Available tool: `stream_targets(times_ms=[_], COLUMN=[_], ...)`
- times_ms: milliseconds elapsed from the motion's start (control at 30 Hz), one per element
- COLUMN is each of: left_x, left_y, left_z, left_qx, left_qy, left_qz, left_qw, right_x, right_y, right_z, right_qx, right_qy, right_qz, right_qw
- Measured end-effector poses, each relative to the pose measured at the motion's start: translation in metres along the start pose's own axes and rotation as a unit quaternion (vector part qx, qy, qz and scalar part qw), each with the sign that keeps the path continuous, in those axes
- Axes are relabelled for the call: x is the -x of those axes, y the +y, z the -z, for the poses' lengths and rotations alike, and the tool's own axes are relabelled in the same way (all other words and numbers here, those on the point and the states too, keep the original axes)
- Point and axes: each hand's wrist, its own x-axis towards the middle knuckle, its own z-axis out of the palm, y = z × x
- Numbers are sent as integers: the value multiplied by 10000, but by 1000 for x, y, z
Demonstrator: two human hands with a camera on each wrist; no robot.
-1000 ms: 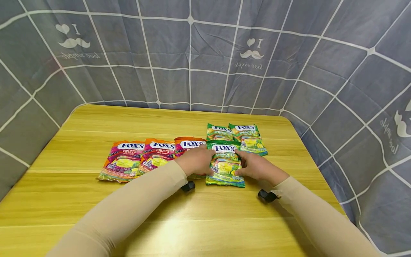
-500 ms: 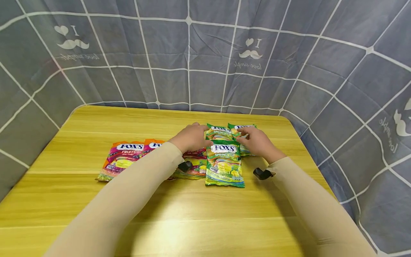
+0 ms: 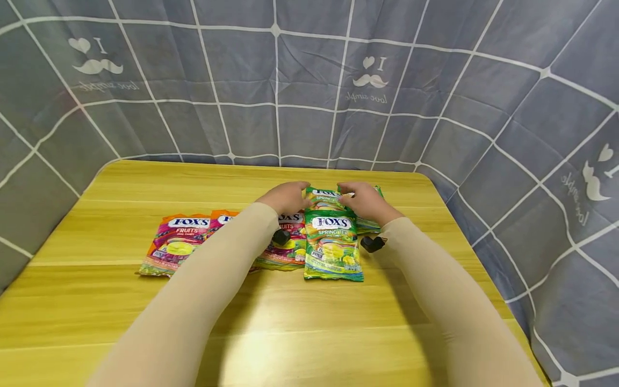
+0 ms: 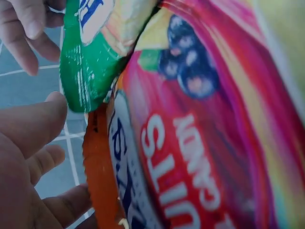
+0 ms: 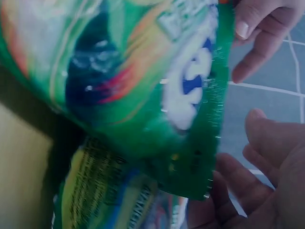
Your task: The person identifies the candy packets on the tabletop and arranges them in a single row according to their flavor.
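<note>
Three green Fox's Spring Tea candy bags lie at the right of the group: one in front [image 3: 333, 244], and a rear-left candy bag [image 3: 323, 200] and a rear-right candy bag [image 3: 369, 227] behind it. My left hand [image 3: 285, 198] is at the left edge of the rear-left bag, over the top of a purple Fruits candy bag [image 3: 294, 244]. On the other side, my right hand [image 3: 366, 201] reaches over the rear-right bag, partly hiding it. Both wrist views show loosely spread fingers, with the left hand [image 4: 28, 164] and right hand [image 5: 276, 174] beside bag edges and no clear grip.
Two more purple Fruits bags, a left one [image 3: 179, 244] and one [image 3: 220, 220] mostly behind my left sleeve, lie on the wooden table [image 3: 290, 333]. A grey checked curtain [image 3: 309, 129] rises behind the table. Small black devices [image 3: 372, 244] sit at the wrists.
Both hands have left the sides of the front green bag, moved back, and closed in on the rear-left green bag. The front bag stays in place. The view has shifted slightly.
</note>
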Motion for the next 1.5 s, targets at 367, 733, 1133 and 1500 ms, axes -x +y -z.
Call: stream_targets(times_ms=[367,733,1133,1500], left_x=[-13,-20,-25,-25], left_y=[-1,-1,1,2], left_z=[-8,-13,-16,-19], left_qx=[-328,-320,7,520], left_qy=[-143,-172,-111,373], left_qz=[-68,-108,53,-86], left_qw=[9993,9993,9999,9979], right_x=[-15,-16,-21,-24], right_y=[6,2,13,15], right_z=[-11,-2,0,-4], right_qx=[635,1463,866,163], right_qy=[-237,-575,-806,-356], right_qz=[-233,-508,-646,-653], right_qw=[9974,9863,9909,9971])
